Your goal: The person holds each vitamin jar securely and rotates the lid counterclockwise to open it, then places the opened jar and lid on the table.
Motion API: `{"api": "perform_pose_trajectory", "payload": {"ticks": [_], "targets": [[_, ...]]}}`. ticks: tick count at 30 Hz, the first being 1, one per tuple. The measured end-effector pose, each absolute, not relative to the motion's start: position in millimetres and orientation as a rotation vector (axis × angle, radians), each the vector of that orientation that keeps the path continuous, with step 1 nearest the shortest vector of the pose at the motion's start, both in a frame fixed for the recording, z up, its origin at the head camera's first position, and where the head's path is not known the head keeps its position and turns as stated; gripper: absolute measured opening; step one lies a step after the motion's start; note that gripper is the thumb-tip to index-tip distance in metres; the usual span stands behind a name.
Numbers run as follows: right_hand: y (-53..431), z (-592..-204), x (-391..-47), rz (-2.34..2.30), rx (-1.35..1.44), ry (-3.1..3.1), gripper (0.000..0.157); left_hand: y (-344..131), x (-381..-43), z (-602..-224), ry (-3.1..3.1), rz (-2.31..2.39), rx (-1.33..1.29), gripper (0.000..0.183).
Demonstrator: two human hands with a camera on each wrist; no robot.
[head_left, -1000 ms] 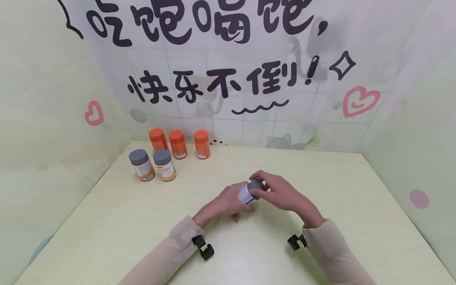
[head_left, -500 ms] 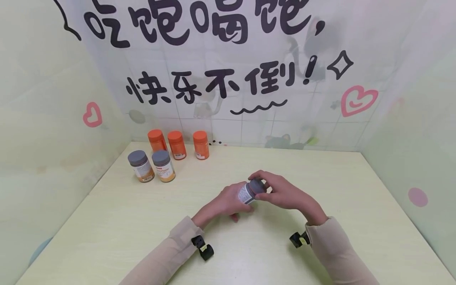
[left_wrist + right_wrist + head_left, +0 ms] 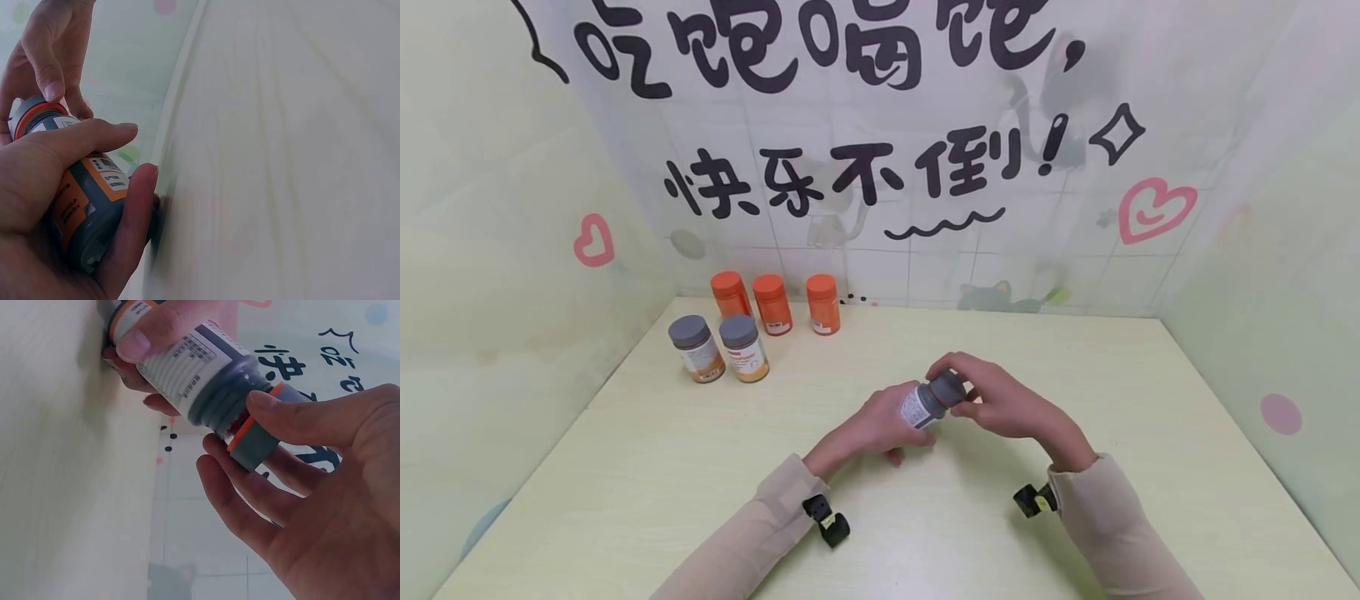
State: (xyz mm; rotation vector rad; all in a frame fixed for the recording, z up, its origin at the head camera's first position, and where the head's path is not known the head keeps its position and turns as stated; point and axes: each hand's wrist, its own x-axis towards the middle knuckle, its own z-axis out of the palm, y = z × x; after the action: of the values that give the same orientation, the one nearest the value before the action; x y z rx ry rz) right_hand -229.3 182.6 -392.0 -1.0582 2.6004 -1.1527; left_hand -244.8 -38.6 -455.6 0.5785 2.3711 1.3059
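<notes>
A small dark grey bottle (image 3: 917,408) with a white and orange label lies tilted in my left hand (image 3: 880,423), whose thumb and fingers grip its body just above the table. Between the thumb and fingertips of my right hand (image 3: 1003,403) is the grey cap (image 3: 948,388). In the right wrist view, the cap (image 3: 257,442) shows an orange-red inner rim and sits askew at the mouth. Screw threads (image 3: 223,407) are exposed on the neck there. The left wrist view shows the bottle's base (image 3: 103,234) resting near my left little finger.
Two grey-capped bottles (image 3: 697,354) (image 3: 747,354) stand upright at the back left of the pale wooden table (image 3: 647,500). Behind them are three orange bottles (image 3: 730,293) (image 3: 775,308) (image 3: 824,308), near the printed back wall (image 3: 880,275). Side walls flank the table.
My right hand has drawn the cap up and to the right, away from the bottle's neck, and more of the neck shows. The left hand and the bottle have stayed nearly still.
</notes>
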Motion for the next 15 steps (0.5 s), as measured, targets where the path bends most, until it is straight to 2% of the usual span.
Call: {"api": "perform_pose_trajectory", "payload": {"ticks": [15], "targets": [[245,-365,-236,-1.209,-0.783,2.779,0.048,-33,-243,-455,2.401,1.267,0.600,0.052]]}}
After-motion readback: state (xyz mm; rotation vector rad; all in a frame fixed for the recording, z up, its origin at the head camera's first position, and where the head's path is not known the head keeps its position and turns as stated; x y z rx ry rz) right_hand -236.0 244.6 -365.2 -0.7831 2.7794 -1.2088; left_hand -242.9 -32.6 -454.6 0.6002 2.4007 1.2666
